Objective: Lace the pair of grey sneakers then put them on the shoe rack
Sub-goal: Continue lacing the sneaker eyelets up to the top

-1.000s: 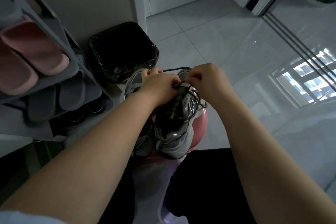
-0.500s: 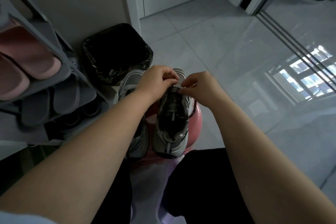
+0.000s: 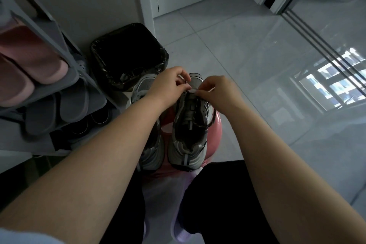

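Two grey sneakers stand side by side on a pink stool (image 3: pixel 215 125), toes pointing away from me. The right sneaker (image 3: pixel 189 134) is in plain view with its dark lace (image 3: pixel 212 117) looping loosely over its right side. My left forearm covers much of the left sneaker (image 3: pixel 150 152). Both hands meet at the toe end of the right sneaker's lacing. My left hand (image 3: pixel 168 87) pinches the lace there with curled fingers. My right hand (image 3: pixel 219 93) pinches the lace from the other side.
A grey shoe rack (image 3: pixel 65 77) stands at the left with pink slippers (image 3: pixel 25 65) above and grey slippers (image 3: pixel 55 111) below. A black-lined bin (image 3: pixel 128 55) sits behind the sneakers. Glossy tiled floor (image 3: pixel 257 65) stretches to the right. My dark-clad legs are below.
The lace was stretched between my hands above the shoe a second ago; now both hands have dropped close together onto the toe end of the lacing. The view has shifted slightly.
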Tool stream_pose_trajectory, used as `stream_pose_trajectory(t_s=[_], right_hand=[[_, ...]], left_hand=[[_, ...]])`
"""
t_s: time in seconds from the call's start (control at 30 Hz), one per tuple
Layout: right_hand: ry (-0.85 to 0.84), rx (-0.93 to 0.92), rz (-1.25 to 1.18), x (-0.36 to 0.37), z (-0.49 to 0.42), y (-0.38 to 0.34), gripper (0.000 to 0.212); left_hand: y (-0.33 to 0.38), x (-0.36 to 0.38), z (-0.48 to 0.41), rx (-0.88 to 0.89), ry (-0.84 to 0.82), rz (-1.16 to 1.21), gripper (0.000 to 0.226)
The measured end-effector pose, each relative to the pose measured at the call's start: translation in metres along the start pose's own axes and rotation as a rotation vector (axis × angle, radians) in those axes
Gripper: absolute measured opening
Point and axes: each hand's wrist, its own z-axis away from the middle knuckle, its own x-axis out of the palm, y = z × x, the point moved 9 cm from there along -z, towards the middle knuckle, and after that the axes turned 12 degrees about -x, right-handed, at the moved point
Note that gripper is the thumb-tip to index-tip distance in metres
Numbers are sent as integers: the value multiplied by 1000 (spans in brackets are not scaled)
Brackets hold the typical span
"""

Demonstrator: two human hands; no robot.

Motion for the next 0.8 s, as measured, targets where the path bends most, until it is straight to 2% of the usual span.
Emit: stream_pose_trajectory(t_s=[0.13, 0.33, 0.43, 0.63, 0.8], right_hand=[[-123, -46, 168, 20, 0, -16, 17], [-148, -77, 327, 35, -7, -23, 28], [-169, -92, 241, 32, -6, -21, 21], [12, -50, -102, 15, -5, -9, 16], [75, -49, -344, 18, -1, -13, 10]], left_hand=[[-1, -1, 0, 8, 13, -6, 14], [-3, -6, 2, -13, 29, 21, 12], [-8, -11, 3, -51, 48, 18, 12], [-13, -5, 4, -90, -18, 116, 12], [-12, -1, 3, -100, -35, 218, 15]])
